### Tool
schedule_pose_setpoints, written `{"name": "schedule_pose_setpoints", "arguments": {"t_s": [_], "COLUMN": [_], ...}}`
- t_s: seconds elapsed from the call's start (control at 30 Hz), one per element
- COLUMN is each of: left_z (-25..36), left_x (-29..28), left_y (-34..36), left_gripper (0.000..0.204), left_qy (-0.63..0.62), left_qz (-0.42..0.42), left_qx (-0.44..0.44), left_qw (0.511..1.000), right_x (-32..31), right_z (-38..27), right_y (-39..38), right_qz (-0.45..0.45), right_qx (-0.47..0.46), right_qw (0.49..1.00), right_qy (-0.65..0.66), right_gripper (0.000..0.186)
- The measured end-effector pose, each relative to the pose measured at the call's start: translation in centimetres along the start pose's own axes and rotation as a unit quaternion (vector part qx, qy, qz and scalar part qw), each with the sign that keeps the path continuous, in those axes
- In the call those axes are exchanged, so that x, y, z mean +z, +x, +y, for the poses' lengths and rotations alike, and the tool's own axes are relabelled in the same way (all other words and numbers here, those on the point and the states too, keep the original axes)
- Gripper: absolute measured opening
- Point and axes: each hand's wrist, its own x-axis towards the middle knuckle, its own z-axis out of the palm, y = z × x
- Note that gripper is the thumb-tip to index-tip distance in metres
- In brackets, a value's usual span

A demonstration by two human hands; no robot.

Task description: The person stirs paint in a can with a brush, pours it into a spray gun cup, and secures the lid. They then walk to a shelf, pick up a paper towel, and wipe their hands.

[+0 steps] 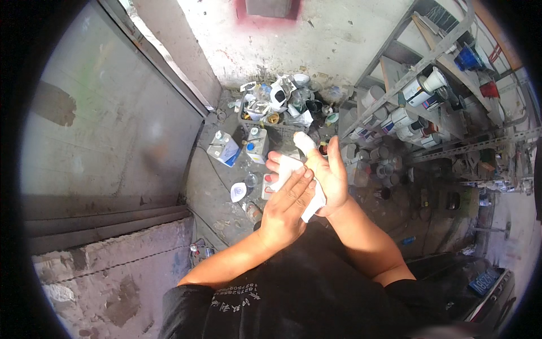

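Observation:
A white paper towel or cloth (315, 207) is pressed between my two hands in front of my chest. My left hand (284, 213) lies over it, fingers together, holding it against the other palm. Underneath, my right hand (332, 183) is turned palm up with its thumb stretched out to the side. One of its fingers carries a white wrapping (305, 142); whether this is a bandage or part of the towel I cannot tell. Reddish fingertips of the right hand show past the towel's left edge.
Two pale square cans (223, 148) (257, 144) stand on the floor ahead. Behind them, a crate (265, 129) overflows with used cups and scraps. Metal shelves (435, 127) with paint tins line the right. A large grey panel (113, 124) stands left; a dark car (468, 288) is at lower right.

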Motion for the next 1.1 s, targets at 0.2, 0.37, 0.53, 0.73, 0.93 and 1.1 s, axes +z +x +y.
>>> {"name": "schedule_pose_setpoints", "arguments": {"t_s": [0.2, 0.37, 0.53, 0.73, 0.93, 1.1], "left_z": [-1.4, -0.4, -1.4, -2.3, -3.2, -5.8], "left_x": [0.3, 0.7, -1.5, -0.9, -2.2, -4.4], "left_y": [1.8, 0.9, 0.3, 3.2, 4.0, 5.6], "left_gripper": [0.044, 0.042, 0.040, 0.026, 0.016, 0.013], "left_qy": [0.046, 0.038, 0.015, 0.034, -0.078, -0.330], "left_qz": [0.060, 0.020, -0.012, 0.045, -0.101, -0.284], "left_qx": [-0.086, -0.041, 0.024, -0.096, -0.153, -0.366], "left_qw": [0.993, 0.998, 1.000, 0.994, 0.980, 0.823], "right_x": [0.3, -0.4, -0.5, 0.7, 0.0, -1.3], "right_z": [0.6, 0.1, -0.9, -0.1, 0.0, -0.1], "right_y": [0.5, 0.3, -0.2, 0.1, 0.1, 0.3], "right_qz": [0.006, 0.026, -0.003, -0.021, -0.059, -0.098], "right_qx": [-0.055, -0.004, -0.019, -0.043, -0.041, 0.036], "right_qw": [0.995, 1.000, 0.998, 0.999, 0.994, 0.987], "right_qy": [-0.081, 0.005, 0.054, 0.022, -0.085, -0.125], "right_gripper": [0.083, 0.083, 0.083, 0.076, 0.081, 0.094]}}
